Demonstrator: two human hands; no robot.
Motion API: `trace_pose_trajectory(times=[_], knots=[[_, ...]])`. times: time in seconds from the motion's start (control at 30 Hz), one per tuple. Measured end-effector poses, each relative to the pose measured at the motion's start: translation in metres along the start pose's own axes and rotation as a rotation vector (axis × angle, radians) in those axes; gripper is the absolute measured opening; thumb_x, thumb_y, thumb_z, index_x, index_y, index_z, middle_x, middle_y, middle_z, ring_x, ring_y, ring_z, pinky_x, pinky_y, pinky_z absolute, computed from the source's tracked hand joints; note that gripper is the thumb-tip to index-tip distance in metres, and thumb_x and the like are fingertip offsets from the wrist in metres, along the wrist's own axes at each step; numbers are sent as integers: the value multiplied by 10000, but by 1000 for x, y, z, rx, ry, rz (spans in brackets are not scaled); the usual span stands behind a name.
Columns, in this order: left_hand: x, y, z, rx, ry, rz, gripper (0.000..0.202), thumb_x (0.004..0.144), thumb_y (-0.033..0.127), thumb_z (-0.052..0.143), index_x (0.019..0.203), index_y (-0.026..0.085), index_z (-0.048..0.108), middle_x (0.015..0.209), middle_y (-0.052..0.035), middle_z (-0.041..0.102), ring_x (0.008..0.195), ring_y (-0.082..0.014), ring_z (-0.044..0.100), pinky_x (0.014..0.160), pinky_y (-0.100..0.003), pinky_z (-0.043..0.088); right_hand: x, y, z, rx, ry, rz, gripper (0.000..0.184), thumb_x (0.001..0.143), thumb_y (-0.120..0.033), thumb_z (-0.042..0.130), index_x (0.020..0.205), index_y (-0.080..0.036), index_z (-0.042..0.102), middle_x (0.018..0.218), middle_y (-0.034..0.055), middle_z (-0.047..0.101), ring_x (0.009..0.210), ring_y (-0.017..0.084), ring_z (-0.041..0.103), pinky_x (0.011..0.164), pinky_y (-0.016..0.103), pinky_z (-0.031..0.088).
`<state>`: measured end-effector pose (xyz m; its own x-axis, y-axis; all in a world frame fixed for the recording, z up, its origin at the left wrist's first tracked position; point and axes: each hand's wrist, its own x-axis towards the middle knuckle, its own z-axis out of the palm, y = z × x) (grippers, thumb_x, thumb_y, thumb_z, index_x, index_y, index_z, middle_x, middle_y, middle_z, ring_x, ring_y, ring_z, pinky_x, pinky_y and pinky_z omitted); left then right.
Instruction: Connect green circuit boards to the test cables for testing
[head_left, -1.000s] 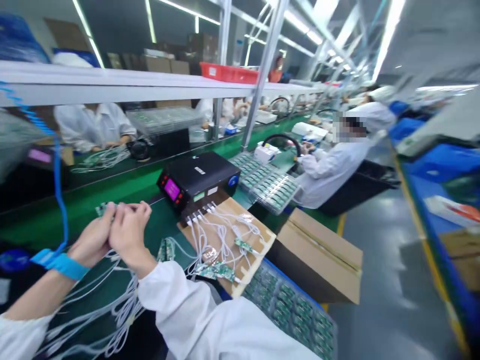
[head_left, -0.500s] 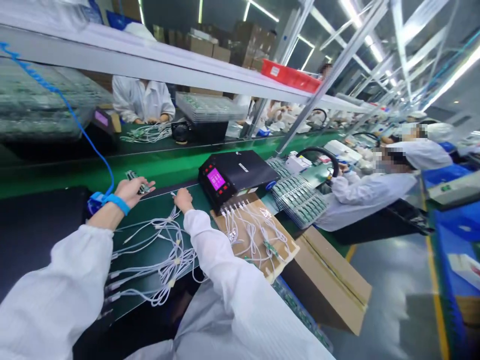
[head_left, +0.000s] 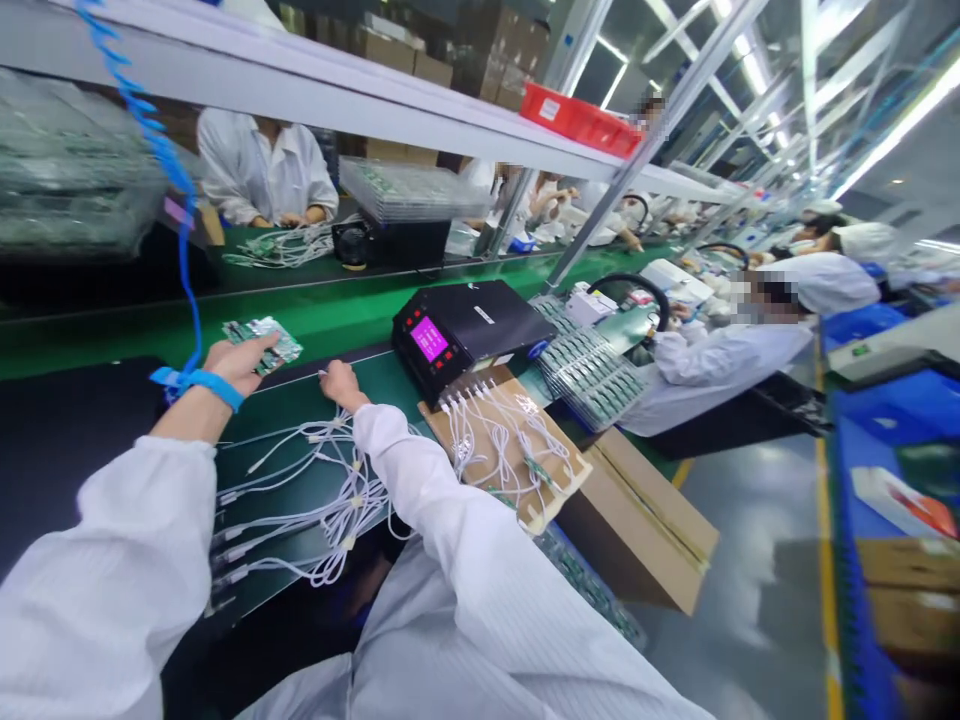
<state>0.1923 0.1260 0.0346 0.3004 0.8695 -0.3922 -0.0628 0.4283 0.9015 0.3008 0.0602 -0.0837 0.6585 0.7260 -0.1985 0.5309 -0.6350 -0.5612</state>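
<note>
My left hand (head_left: 238, 368), with a blue strap on the wrist, is closed on a green circuit board (head_left: 279, 348) and holds it above the bench. To its right, my right hand (head_left: 341, 384) pinches the small white end of a cable (head_left: 323, 373). Below both hands, a bundle of white cables (head_left: 349, 500) lies on the dark green mat, tied at several points. A black test box (head_left: 472, 330) with a lit pink screen (head_left: 428, 339) stands right of my right hand. White plugs run from its front onto a cardboard sheet (head_left: 480, 440).
A brown carton (head_left: 645, 510) and stacked trays of boards (head_left: 589, 375) stand at the right. A coiled blue cord (head_left: 150, 130) hangs at the left. The shelf (head_left: 360, 110) crosses above, carrying a red bin (head_left: 577, 118). Co-workers in white sit opposite and at right.
My left hand has turned so the board's flat face shows. My right hand has moved slightly left with the cable end, towards the board. The whole view has shifted a little.
</note>
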Motion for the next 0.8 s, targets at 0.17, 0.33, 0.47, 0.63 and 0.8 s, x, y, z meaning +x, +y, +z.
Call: trace_pose_trajectory(times=[0.17, 0.33, 0.47, 0.63, 0.8], knots=[[4, -3, 2, 33, 8, 24, 178, 833, -76, 728, 821, 65, 621, 819, -20, 708, 807, -147, 704, 683, -277, 639, 2, -5, 0, -29, 148, 139, 354, 1028, -176, 541, 1355, -48, 589, 1456, 249, 555, 1330, 299, 557, 1040, 351, 503], [-2, -2, 2, 41, -8, 41, 177, 848, -73, 713, 821, 74, 618, 820, -19, 701, 804, -139, 695, 726, -298, 643, 3, -10, 6, 10, 180, 207, 347, 1003, -61, 466, 1311, -18, 619, 1368, 275, 581, 1293, 298, 538, 995, 344, 501], [-4, -2, 1, 44, -19, 54, 164, 856, -59, 722, 826, 76, 635, 820, -26, 698, 810, -143, 689, 866, -379, 629, 4, -4, 5, 55, 207, 274, 405, 1012, -67, 431, 1372, 32, 588, 1451, 380, 445, 1360, 387, 487, 990, 424, 505], [-3, -4, 0, 48, -28, 76, 183, 807, -37, 793, 836, 89, 663, 903, -55, 720, 889, -189, 696, 935, -472, 595, 7, 0, -7, 162, 118, 230, 363, 940, -3, 530, 1270, 16, 680, 1329, 340, 606, 1279, 352, 606, 995, 417, 514], [-3, -4, -1, 42, -46, 87, 180, 787, -27, 795, 790, 99, 666, 875, -66, 716, 847, -192, 701, 874, -423, 605, -9, 2, -22, 326, 17, 103, 239, 929, -162, 733, 1160, -123, 775, 1128, 158, 778, 1083, 243, 732, 901, 295, 558]])
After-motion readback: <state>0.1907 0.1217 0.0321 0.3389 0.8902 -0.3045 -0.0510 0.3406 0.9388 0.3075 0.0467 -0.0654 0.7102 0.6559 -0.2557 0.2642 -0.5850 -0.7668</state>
